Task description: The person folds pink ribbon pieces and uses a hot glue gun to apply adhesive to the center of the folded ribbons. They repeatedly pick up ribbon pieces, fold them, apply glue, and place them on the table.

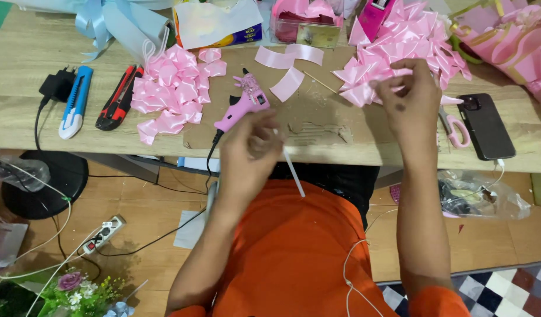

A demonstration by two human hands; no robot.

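Observation:
My left hand hovers above the front edge of the wooden table, fingers closed around a thin white stick that slants down toward my lap. Just beyond it lies a pink glue gun on a sheet of brown cardboard. My right hand reaches into a heap of folded pink ribbon petals at the right and pinches one of them. A second heap of pink ribbon petals lies to the left of the glue gun.
Loose pink ribbon strips lie behind the glue gun. A blue cutter, a red cutter and a black plug sit at the left. Pink scissors and a black phone lie at the right. Cables and a power strip cross the floor.

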